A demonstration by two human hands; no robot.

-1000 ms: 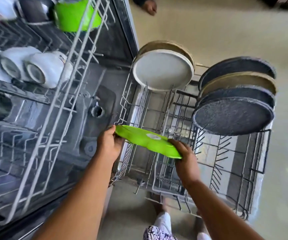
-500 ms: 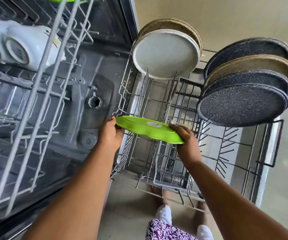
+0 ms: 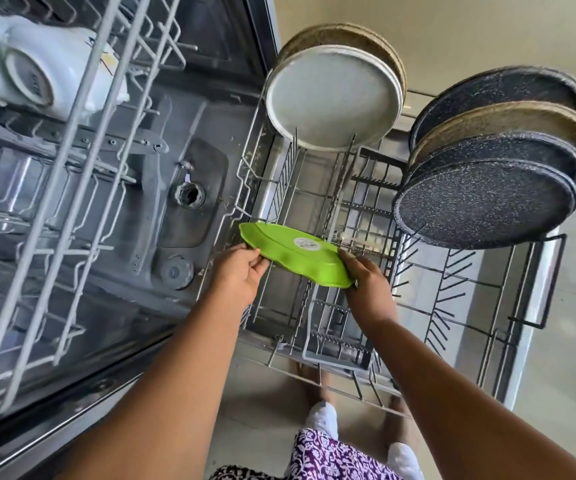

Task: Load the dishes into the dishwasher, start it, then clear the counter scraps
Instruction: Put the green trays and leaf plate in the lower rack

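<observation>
Since a second ago the green plate (image 3: 297, 258) has tipped further onto its edge and sunk closer to the tines of the lower rack (image 3: 536, 282), just right of the frame's centre. It faces me underside up, with a white sticker on it. My left hand (image 3: 236, 275) pinches its left rim between thumb and curled fingers; my right hand (image 3: 366, 282) grips the right rim, fingers wrapped under the edge and thumb on top. I judge that I am lining it up for a free slot, so loading is not yet finished and the start and the counter scraps are both to come.

Beyond my hands, at upper centre, a pale grey plate (image 3: 331, 98) stands upright in the rack with a tan one behind it. At upper right a row of speckled dark plates (image 3: 484, 202), with a tan one among them, fills that side. Open tines lie between these groups and my plate, so a free slot looks likely, though the tall tines right under the rim could catch it. White mugs (image 3: 37, 74) sit upturned in the upper rack (image 3: 82, 157) at upper left, which overhangs the tub but not my path.
</observation>
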